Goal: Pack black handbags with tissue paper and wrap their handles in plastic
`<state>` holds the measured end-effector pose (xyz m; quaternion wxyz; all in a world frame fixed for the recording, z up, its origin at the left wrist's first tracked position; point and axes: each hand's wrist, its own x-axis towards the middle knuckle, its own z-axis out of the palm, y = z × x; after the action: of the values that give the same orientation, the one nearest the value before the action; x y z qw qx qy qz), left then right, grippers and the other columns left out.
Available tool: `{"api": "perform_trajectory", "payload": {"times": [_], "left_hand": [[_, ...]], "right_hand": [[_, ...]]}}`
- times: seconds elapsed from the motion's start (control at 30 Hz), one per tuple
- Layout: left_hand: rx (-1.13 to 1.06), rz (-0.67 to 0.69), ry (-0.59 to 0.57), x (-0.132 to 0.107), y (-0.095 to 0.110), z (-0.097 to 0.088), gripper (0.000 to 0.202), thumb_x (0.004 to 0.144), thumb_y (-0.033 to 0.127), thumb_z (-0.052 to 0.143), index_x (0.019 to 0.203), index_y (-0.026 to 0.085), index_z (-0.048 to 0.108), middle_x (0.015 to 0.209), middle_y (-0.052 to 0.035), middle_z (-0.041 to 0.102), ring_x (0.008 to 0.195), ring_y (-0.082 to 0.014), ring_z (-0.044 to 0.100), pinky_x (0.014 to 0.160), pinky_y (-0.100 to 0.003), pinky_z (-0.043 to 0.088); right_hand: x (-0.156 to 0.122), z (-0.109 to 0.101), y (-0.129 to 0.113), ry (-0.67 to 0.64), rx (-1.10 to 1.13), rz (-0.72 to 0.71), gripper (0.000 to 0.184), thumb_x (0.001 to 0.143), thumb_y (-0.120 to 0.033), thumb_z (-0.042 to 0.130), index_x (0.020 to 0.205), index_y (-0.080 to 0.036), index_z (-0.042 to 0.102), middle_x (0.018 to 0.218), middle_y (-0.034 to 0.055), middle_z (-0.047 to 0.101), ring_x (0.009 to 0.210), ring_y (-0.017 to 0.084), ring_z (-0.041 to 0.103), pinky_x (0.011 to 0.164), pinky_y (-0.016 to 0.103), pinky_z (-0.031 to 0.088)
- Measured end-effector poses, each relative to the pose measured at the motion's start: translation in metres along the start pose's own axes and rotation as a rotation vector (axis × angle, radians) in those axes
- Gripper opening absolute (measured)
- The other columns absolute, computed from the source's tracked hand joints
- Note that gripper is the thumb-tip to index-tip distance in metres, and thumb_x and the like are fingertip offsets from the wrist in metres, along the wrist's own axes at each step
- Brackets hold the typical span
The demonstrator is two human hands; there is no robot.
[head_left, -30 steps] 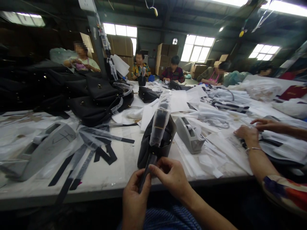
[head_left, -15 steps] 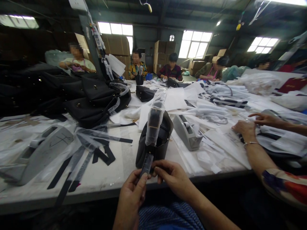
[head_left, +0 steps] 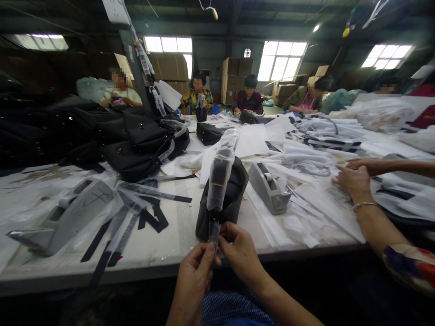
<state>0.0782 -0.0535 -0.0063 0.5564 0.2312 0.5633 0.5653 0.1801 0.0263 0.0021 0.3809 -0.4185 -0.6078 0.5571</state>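
Strap in left hand

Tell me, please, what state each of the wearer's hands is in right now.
Left hand: closed, holding the strap of the black bag.
Right hand: curled at the strap's edge; whether it grips cannot be told.

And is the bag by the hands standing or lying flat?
Standing: the black bag rests on the tabletop, its sides rising upward behind the wrapped strap.
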Motion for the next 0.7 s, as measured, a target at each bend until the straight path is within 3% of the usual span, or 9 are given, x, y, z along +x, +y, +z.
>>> {"api": "perform_trajectory", "payload": {"times": [0.17,0.33,0.43,0.57,0.7], "left_hand": [[0.011,0.022,0.021,-0.001,0.005,0.0,0.05,0.074,0.065,0.07,0.073,0.017,0.06,0.047,0.0108,0.03,0.04,-0.0023,0.017,0.04,-0.018,0.011],[0.017,0.025,0.004,-0.001,0.004,0.002,0.051,0.072,0.065,0.072,0.073,0.015,0.061,0.057,0.005,0.048,0.04,-0.0008,0.021,0.039,-0.018,0.011],[0.004,0.016,0.001,0.001,0.001,0.001,0.052,0.071,0.066,0.072,0.072,0.015,0.06,0.054,0.0067,0.044,0.039,-0.0011,0.019,0.038,-0.018,0.011],[-0.016,0.034,0.043,0.003,-0.002,0.0,0.05,0.074,0.066,0.07,0.071,0.017,0.06,0.046,0.0112,0.027,0.039,-0.0029,0.017,0.039,-0.017,0.011],[-0.01,0.084,0.055,0.004,-0.003,0.0,0.049,0.075,0.065,0.069,0.073,0.017,0.06,0.046,0.0109,0.027,0.04,-0.0034,0.017,0.039,-0.017,0.013]], "right_hand": [[0.002,0.002,0.0,-0.019,-0.033,-0.016,0.008,0.083,-0.023,0.064,0.079,-0.016,0.065,0.074,0.0053,0.073,0.07,0.02,0.07,0.064,0.027,0.053],[0.009,0.003,0.004,-0.046,-0.066,-0.011,0.012,0.078,-0.025,0.071,0.081,-0.018,0.061,0.075,0.005,0.074,0.067,0.02,0.07,0.057,0.027,0.052],[0.01,0.002,0.002,-0.088,-0.034,-0.022,0.014,0.077,-0.027,0.073,0.081,-0.018,0.063,0.077,0.0051,0.074,0.069,0.02,0.069,0.06,0.027,0.053],[0.007,-0.01,-0.011,-0.31,0.186,0.049,0.029,0.081,-0.043,0.073,0.087,-0.015,0.071,0.086,0.0065,0.074,0.081,0.02,0.07,0.082,0.033,0.054],[0.003,-0.024,-0.019,-0.575,0.328,0.161,0.04,0.076,-0.035,0.079,0.112,-0.017,0.071,0.109,0.0075,0.072,0.104,0.021,0.066,0.101,0.036,0.045]]}}
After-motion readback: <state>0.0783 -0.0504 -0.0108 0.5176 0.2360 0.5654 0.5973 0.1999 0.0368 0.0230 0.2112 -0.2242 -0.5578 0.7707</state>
